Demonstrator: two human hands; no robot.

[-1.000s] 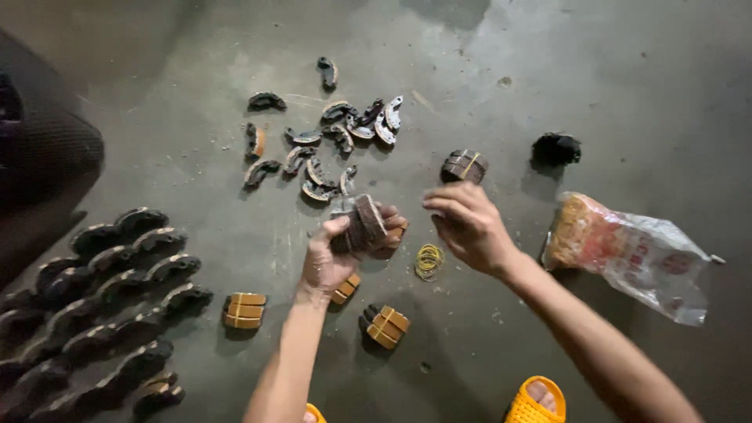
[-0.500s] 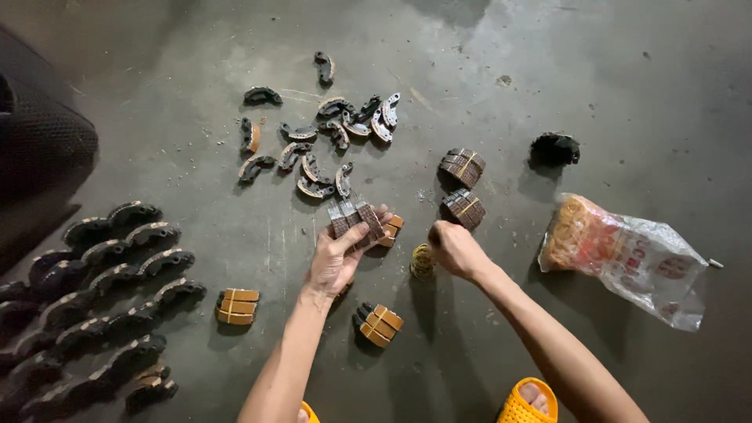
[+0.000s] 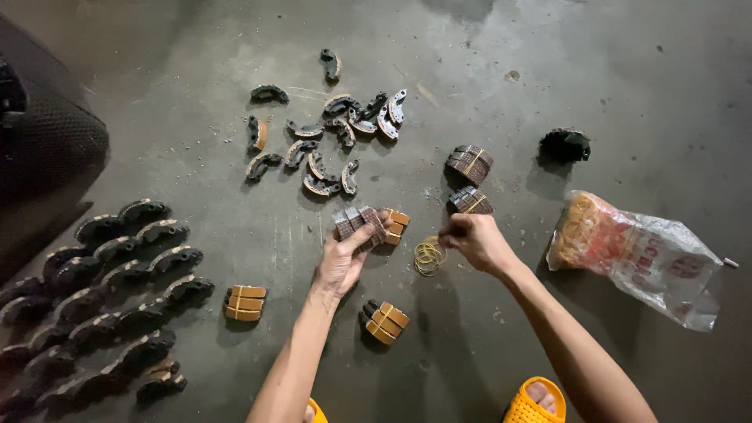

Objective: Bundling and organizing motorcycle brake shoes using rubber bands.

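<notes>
left hand point(image 3: 342, 258): fingers clenched around a stack of brake pads point(image 3: 359, 222), long axis left-right, just off the floor point(image 3: 196, 63) | right hand point(image 3: 478, 241): fingers pinch toward rubber bands point(image 3: 428, 255) (contact unclear) | bundled stack point(image 3: 470, 200) beside.

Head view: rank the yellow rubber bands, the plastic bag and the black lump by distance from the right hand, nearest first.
From the right hand:
1. Yellow rubber bands, on the floor just left of its fingertips.
2. Plastic bag, lying to the right of the hand.
3. Black lump, farther up and to the right, beyond the bag's top corner.
</notes>
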